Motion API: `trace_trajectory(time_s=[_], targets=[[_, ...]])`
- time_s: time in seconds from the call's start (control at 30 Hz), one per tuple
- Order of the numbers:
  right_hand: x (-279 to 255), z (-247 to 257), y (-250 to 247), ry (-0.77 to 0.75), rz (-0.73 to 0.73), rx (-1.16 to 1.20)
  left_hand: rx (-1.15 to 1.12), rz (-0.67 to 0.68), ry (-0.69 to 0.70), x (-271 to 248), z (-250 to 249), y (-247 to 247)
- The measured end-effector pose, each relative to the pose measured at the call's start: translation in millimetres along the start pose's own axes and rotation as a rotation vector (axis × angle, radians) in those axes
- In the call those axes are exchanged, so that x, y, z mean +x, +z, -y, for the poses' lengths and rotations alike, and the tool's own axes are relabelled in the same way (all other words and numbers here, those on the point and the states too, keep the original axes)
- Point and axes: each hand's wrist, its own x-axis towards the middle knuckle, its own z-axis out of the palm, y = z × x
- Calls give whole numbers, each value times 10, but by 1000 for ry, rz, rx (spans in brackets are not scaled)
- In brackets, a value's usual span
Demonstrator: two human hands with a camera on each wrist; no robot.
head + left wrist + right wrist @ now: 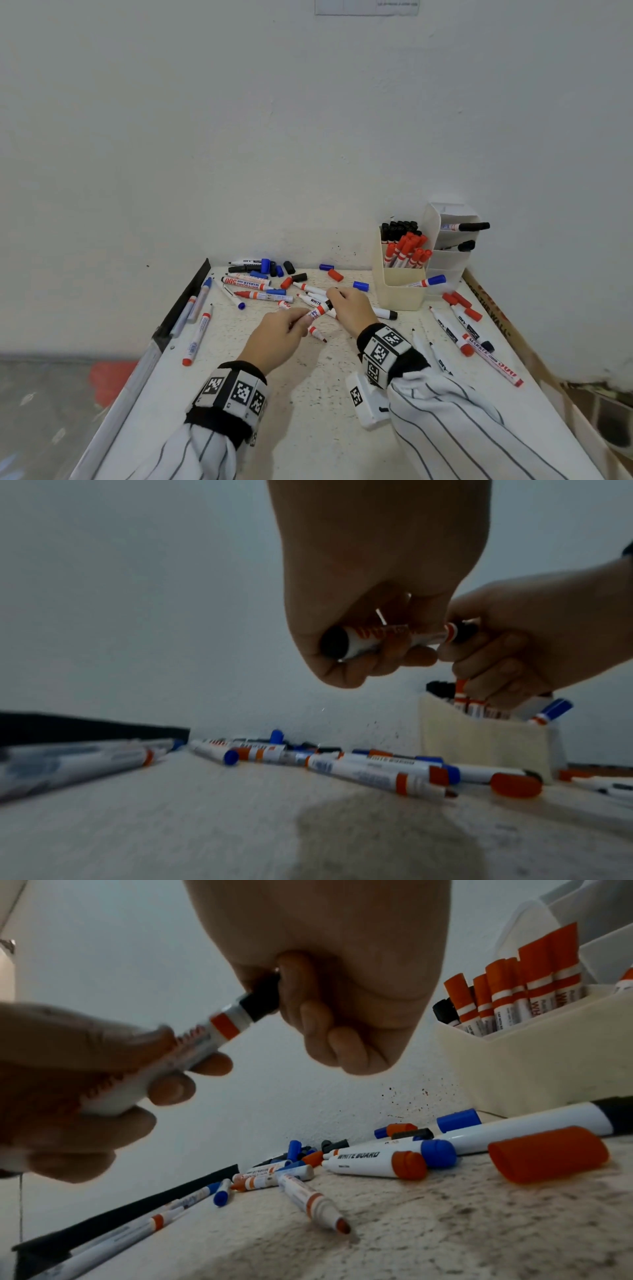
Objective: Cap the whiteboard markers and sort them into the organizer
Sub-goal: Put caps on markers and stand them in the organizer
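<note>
A right hand (342, 993) pinches a black cap (261, 999) on a marker (205, 1039) gripped by the left hand (68, 1080), above scattered markers beside an organizer (514, 1066).

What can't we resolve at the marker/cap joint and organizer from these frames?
- Black cap: its far end is buried in the right hand, so seating depth is unreadable.
- Marker label: blurred, half covered by left hand fingers.
- Organizer lower contents: hidden by its front wall, head view.
</note>
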Motion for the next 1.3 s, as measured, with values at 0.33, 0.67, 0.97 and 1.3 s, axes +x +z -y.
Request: trace_trajectory(time_s=[0.33,0.67,0.97,1.3], targets=[[-353,-84,-249,42,64,-161,-15,-59,51,-235,-151,98],[-544,-211,-215,168,17,-139,264,41,53,-385,-160,293],[-685,-295,-96,6,-9,-9,-5,304,-58,-465,-216,210],[-585,-280,-195,-144,77,-21,-417,582,-277,-316,-272,103]])
